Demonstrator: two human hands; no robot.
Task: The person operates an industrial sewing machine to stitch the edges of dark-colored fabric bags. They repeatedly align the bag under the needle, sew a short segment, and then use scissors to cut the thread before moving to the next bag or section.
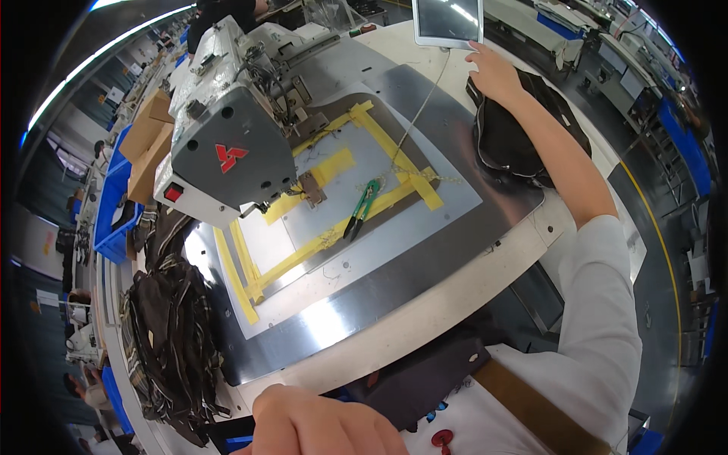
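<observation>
My right hand (493, 72) reaches far forward, its fingers touching the lower edge of a white touch screen panel (447, 21); it holds nothing. Under that forearm lies a pile of dark fabric pieces (508, 144). My left hand (318, 421) rests low at the near table edge, fingers curled, with nothing visible in it. Green-handled thread snips (360, 208) lie on the metal plate (425, 220) with yellow tape strips (402, 163). The grey sewing machine head (227, 144) stands over the plate's left part.
A heap of dark striped fabric pieces (167, 334) sits at the table's left end. Cardboard boxes (148, 144) and blue bins (114, 212) stand behind the machine. Other workstations and a yellow floor line (660, 235) lie to the right.
</observation>
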